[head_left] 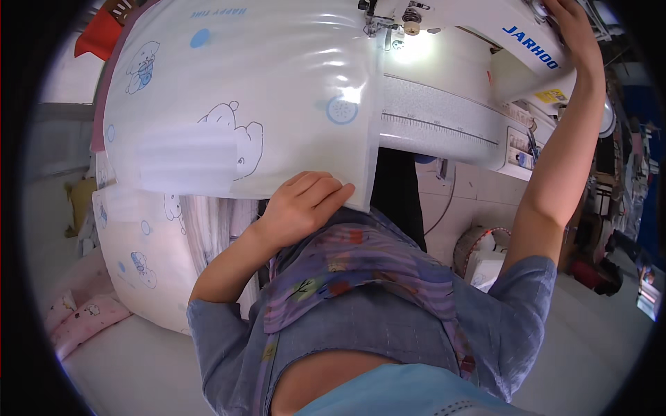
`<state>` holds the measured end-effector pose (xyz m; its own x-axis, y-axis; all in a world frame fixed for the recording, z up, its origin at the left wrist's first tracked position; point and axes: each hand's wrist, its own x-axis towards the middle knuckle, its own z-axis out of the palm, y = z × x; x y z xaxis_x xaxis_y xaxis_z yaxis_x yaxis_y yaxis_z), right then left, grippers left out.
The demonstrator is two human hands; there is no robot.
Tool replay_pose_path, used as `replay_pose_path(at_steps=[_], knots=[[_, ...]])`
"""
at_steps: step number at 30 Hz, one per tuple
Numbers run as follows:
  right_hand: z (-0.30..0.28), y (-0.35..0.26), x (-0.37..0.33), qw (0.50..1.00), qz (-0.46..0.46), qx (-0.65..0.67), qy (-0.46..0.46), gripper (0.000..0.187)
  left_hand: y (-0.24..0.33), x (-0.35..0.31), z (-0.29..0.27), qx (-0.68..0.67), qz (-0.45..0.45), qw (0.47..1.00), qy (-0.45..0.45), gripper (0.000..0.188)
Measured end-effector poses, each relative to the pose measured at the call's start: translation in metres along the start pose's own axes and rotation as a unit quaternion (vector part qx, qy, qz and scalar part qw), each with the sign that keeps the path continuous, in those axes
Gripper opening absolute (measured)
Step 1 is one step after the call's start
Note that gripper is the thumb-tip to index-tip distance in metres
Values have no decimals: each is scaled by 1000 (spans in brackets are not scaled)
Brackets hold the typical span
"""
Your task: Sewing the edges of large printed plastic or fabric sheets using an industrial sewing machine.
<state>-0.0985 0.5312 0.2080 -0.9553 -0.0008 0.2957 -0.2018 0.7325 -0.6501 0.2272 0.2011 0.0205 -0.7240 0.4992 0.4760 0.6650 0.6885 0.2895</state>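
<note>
A large white sheet (277,76), glossy and printed with blue-and-grey cartoon animals, covers the table at left. Its right edge runs up to the needle area of a white sewing machine (472,28), where a lamp glows. My left hand (305,208) has its fingers closed over the sheet's near edge, close to the corner by my lap. My right arm reaches up along the machine, and my right hand (574,31) rests at the far right end of the machine head. Its fingertips are cut off by the picture's upper rim, so their grip is hidden.
A ruler-marked machine bed (444,125) lies right of the sheet. More printed sheet (139,263) hangs down at left beside a pink patterned cloth (87,319). A round basket (479,249) stands on the floor at right. A red cloth (99,35) is at far left.
</note>
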Motion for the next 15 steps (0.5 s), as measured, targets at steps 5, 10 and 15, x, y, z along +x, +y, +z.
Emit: replay_pose_path(at_steps=[5,10,15], knots=[[-8,12,18,982,-126,-132,50,29,-2,-1,4,-39,-2,998,-45,40],[57,1,-125,973,-195,111,-60,28,1,-5,11,-56,-12,996,-72,40],[183,22,-160,926,-279,65,-244,38,-2,1,17,-74,-12,992,-98,43]])
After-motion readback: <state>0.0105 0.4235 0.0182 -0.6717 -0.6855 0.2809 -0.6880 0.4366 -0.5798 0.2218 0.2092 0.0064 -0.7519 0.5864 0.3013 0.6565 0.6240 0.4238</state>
